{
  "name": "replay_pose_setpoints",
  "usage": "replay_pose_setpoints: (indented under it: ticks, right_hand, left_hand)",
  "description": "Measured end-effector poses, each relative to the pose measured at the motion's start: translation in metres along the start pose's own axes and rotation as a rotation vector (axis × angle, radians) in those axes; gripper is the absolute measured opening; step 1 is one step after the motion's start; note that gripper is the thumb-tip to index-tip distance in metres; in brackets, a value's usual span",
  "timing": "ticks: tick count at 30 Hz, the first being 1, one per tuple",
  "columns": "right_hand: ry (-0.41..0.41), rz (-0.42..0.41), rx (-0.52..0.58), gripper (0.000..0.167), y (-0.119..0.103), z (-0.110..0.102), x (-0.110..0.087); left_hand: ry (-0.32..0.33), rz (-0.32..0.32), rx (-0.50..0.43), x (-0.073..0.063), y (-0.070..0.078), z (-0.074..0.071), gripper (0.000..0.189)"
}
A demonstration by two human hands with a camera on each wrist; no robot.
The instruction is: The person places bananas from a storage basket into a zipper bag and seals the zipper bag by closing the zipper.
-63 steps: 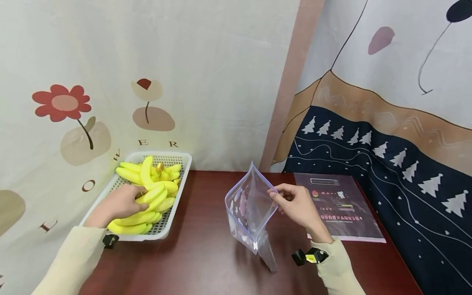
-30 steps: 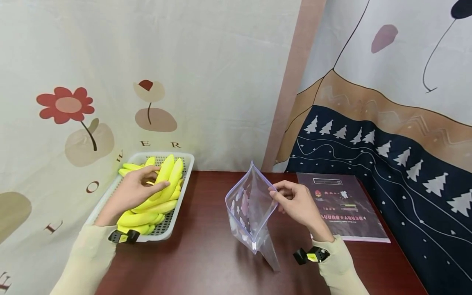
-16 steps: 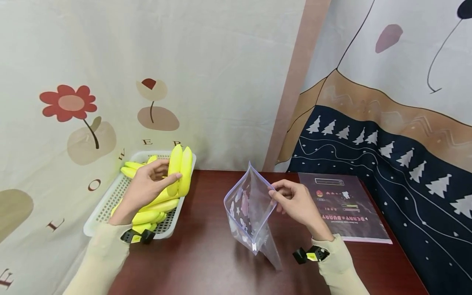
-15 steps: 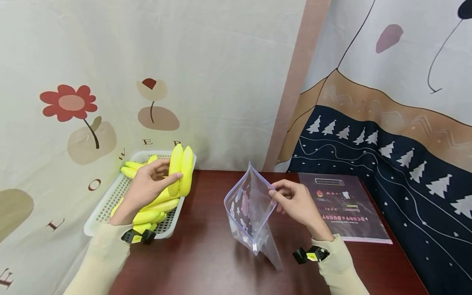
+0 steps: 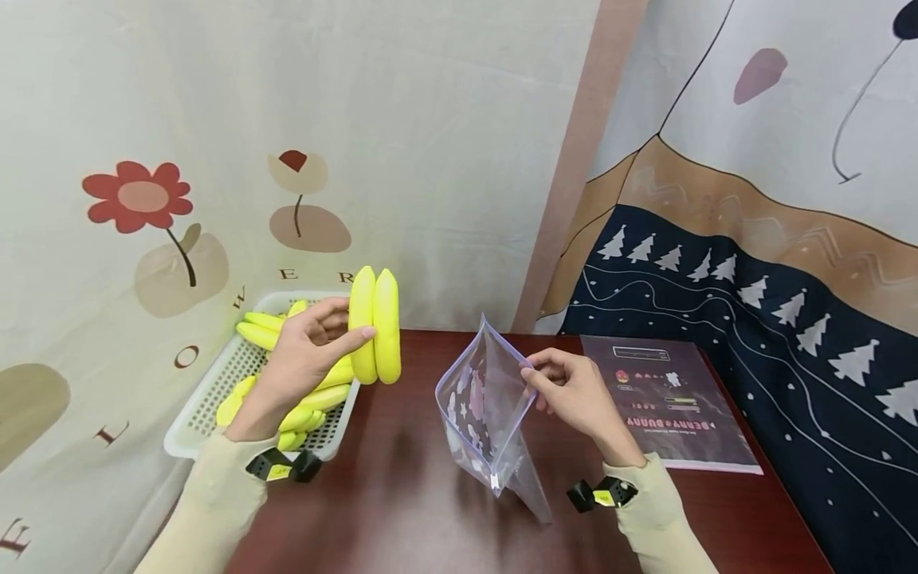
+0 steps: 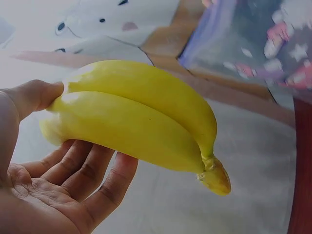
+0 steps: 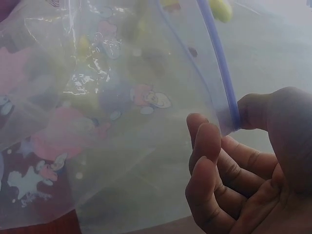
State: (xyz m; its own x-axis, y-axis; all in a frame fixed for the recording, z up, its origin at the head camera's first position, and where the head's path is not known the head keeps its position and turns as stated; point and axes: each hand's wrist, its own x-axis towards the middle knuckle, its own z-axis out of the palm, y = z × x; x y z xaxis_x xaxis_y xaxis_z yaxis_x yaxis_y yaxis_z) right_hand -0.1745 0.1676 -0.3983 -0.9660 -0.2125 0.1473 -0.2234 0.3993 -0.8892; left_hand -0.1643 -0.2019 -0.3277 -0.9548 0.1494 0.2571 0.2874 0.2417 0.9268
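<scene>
Head view: left hand (image 5: 304,359) grips one pair of joined bananas (image 5: 374,323), held upright above the table (image 5: 402,510), just left of the zip bag (image 5: 482,414). One white basket (image 5: 208,399) farther left holds more bananas, count unclear. Right hand (image 5: 574,392) pinches the bag's open rim. One purple booklet (image 5: 663,402) lies right of the bag.

Left wrist view: bananas (image 6: 141,117) across curled fingers (image 6: 83,168), brown stem end visible.

Right wrist view: thumb and fingers (image 7: 209,146) clamp the bag's zipper edge (image 7: 222,87); cartoon prints show.

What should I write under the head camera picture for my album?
Left hand lifts two bananas above the basket while right hand holds a zip bag open.
</scene>
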Motion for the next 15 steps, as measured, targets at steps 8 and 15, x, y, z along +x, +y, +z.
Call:
replay_pose_setpoints:
  ticks: [8,15]
  right_hand:
    - [-0.002,-0.001,0.003,0.013,-0.004,0.004,0.001]
    - [0.001,0.009,0.0,0.013,-0.007,0.01,0.002]
  left_hand:
    - [-0.021,0.084,-0.067,-0.002,0.018,0.015,0.035]
    - [-0.069,0.077,-0.219,-0.005,0.028,0.029,0.031]
